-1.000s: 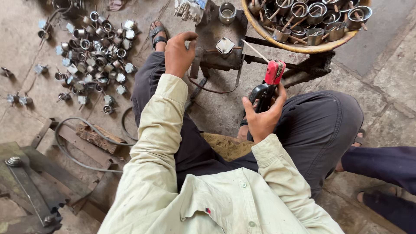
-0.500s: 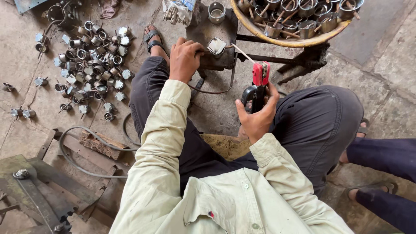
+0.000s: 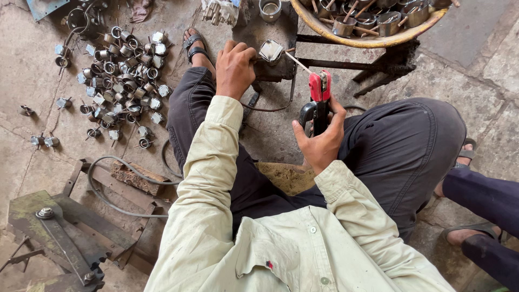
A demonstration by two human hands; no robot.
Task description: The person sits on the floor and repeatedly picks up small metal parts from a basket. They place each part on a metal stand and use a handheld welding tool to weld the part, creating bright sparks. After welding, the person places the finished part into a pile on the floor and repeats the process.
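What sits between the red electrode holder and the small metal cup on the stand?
Only the thin welding rod, running from the red holder to the metal cup; head view.

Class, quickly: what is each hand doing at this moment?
Left hand: closed, steadying the small metal cup on the jig.
Right hand: closed on the red electrode holder.

Small cup point(image 3: 270, 51): bright, glossy sheet metal. Electrode holder point(image 3: 319, 100): red glossy plastic jaws, matt black plastic grip. Heap of cups point(image 3: 121, 70): dull to shiny grey metal. Basin point(image 3: 373, 40): worn yellowish rim, scuffed. Floor point(image 3: 48, 97): rough, dusty concrete. Shirt point(image 3: 281, 243): pale matt cotton cloth. Trousers point(image 3: 400, 146): dark matt cloth.
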